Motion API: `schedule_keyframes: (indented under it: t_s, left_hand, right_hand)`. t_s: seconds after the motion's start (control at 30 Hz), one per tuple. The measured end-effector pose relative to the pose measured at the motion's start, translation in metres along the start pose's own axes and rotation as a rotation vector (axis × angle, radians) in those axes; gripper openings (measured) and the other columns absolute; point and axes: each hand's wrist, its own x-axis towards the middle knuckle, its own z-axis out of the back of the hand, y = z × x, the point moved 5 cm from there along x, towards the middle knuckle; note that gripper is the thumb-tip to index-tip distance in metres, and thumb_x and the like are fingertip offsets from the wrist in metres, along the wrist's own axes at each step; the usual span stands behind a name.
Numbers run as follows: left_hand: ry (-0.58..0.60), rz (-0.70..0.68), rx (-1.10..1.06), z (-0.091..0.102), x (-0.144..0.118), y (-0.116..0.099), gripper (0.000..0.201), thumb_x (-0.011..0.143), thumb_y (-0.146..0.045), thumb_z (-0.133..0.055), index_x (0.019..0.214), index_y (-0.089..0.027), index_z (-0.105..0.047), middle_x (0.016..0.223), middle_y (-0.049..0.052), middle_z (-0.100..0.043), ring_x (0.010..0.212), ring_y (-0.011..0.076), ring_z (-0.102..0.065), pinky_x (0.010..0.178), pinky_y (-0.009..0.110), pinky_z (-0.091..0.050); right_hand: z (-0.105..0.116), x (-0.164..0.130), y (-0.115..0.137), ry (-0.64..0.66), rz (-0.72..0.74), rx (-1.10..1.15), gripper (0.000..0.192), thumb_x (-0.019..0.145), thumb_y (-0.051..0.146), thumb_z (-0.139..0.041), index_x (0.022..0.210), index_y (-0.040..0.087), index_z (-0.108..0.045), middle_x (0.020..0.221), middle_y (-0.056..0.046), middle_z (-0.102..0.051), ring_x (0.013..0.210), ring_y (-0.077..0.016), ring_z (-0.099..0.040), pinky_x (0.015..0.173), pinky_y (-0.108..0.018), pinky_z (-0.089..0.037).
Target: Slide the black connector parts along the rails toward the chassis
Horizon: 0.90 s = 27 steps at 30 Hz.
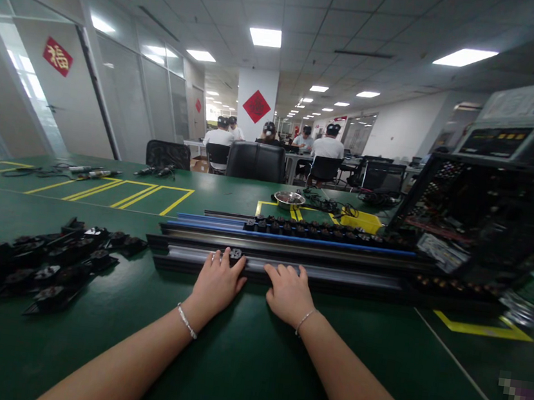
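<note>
One small part (236,253) is seated on the nearest black rail (335,275), at the near middle of the desk (227,364). The rail is touched by two hands: the left hand (218,282), its fingertips beside the part, and the right hand (290,294), set just to the right. Whether either grip is closed on anything cannot be told. One row of black pieces (312,231) is seen beyond; at left, one heap (52,264) is spread (too tangled to be counted). One metal bowl (288,206) and one yellow tray (360,222) are placed farther off.
</note>
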Motion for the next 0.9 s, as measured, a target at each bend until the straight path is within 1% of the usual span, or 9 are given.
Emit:
schedule_keyframes:
  t_s: [0.17,0.33,0.43,0.57,0.7,0.8,0.9]
  left_hand:
    - [0.021,0.038,0.024,0.005,-0.001,0.004,0.045,0.087,-0.046,-0.037,0.125,-0.026,-0.049,0.128,0.018,-0.051,0.114,0.0331,-0.05,0.095,0.045,-0.034]
    - [0.062,0.11,0.051,0.008,-0.002,0.009,0.049,0.086,-0.05,-0.037,0.125,-0.024,-0.05,0.126,0.02,-0.053,0.112,0.0361,-0.051,0.093,0.05,-0.033]
    - [0.085,0.155,0.049,0.006,-0.003,0.013,0.054,0.085,-0.056,-0.035,0.128,-0.025,-0.048,0.129,0.021,-0.05,0.116,0.0397,-0.047,0.094,0.055,-0.029]
    - [0.108,0.168,0.028,0.0,-0.003,0.017,0.062,0.083,-0.063,-0.029,0.135,-0.031,-0.038,0.138,0.019,-0.041,0.124,0.0428,-0.038,0.095,0.06,-0.025]
    - [0.124,0.169,0.013,-0.003,-0.002,0.019,0.063,0.083,-0.064,-0.025,0.136,-0.033,-0.036,0.14,0.017,-0.04,0.126,0.0426,-0.034,0.096,0.059,-0.025]
    - [0.119,0.164,0.007,0.0,-0.001,0.019,0.063,0.083,-0.064,-0.025,0.135,-0.031,-0.039,0.138,0.018,-0.042,0.126,0.0411,-0.036,0.097,0.057,-0.026]
    - [0.098,0.153,-0.009,0.005,-0.001,0.021,0.06,0.085,-0.062,-0.026,0.132,-0.03,-0.044,0.134,0.017,-0.047,0.124,0.0377,-0.04,0.097,0.054,-0.028]
  right_hand:
    - [0.0,0.0,0.0,0.009,-0.001,-0.019,0.048,0.078,0.024,-0.043,0.126,0.026,-0.046,0.108,-0.008,-0.059,0.102,-0.0231,-0.047,0.1,-0.048,-0.016]
    - [-0.002,-0.001,-0.001,-0.006,0.007,-0.019,0.047,0.078,0.025,-0.044,0.124,0.026,-0.047,0.107,-0.007,-0.059,0.1,-0.0229,-0.048,0.099,-0.048,-0.018]
    - [-0.001,-0.001,-0.001,-0.024,0.017,-0.017,0.046,0.078,0.025,-0.043,0.124,0.026,-0.047,0.106,-0.007,-0.059,0.1,-0.023,-0.048,0.098,-0.048,-0.019]
    - [-0.002,-0.001,-0.001,-0.034,0.02,-0.011,0.047,0.077,0.025,-0.043,0.124,0.026,-0.047,0.106,-0.007,-0.059,0.099,-0.0231,-0.048,0.098,-0.048,-0.019]
    - [-0.002,-0.001,-0.002,-0.023,0.014,-0.007,0.047,0.077,0.025,-0.044,0.124,0.026,-0.047,0.107,-0.007,-0.059,0.1,-0.0232,-0.048,0.098,-0.048,-0.018]
    - [-0.001,-0.001,-0.001,-0.003,0.008,-0.018,0.047,0.078,0.026,-0.044,0.125,0.026,-0.046,0.109,-0.007,-0.058,0.101,-0.023,-0.047,0.099,-0.047,-0.018]
    - [0.001,-0.001,-0.001,0.012,0.006,-0.024,0.047,0.078,0.026,-0.044,0.126,0.026,-0.046,0.11,-0.008,-0.058,0.102,-0.023,-0.047,0.099,-0.047,-0.018]
